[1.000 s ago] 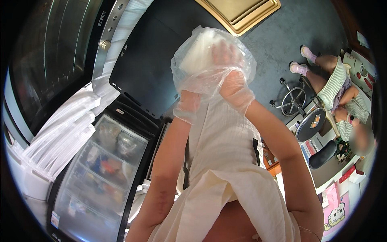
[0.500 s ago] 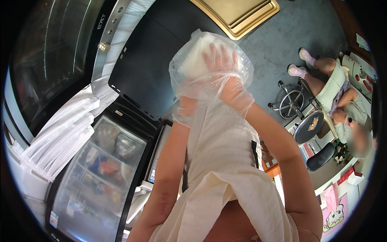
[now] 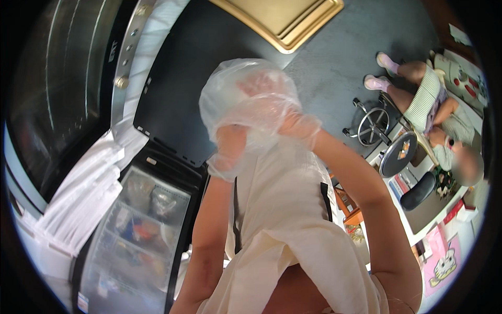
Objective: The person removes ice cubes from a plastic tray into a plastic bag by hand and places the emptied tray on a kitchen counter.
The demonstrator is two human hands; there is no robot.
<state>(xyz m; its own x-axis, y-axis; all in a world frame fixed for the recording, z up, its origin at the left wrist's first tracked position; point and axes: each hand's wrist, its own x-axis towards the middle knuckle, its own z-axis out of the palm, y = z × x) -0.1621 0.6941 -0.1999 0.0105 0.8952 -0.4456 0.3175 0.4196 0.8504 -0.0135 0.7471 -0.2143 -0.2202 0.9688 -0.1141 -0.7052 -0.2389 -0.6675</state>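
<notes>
Now, down on the left sits the glass-topped freezer chest (image 3: pixel 133 230), packets showing through its lid, with a pale apron (image 3: pixel 293 225) hanging between the two raised forearms. Up at centre frame, a clear plastic bag (image 3: pixel 246 89) balloons over both hands. Left hand (image 3: pixel 230 152), in a thin glove, is closed on the bag's lower edge; right hand (image 3: pixel 277 112) is pushed up inside it, fingers spread against the film. Off right, another person's striped sleeve (image 3: pixel 426 99) beside a desk.
</notes>
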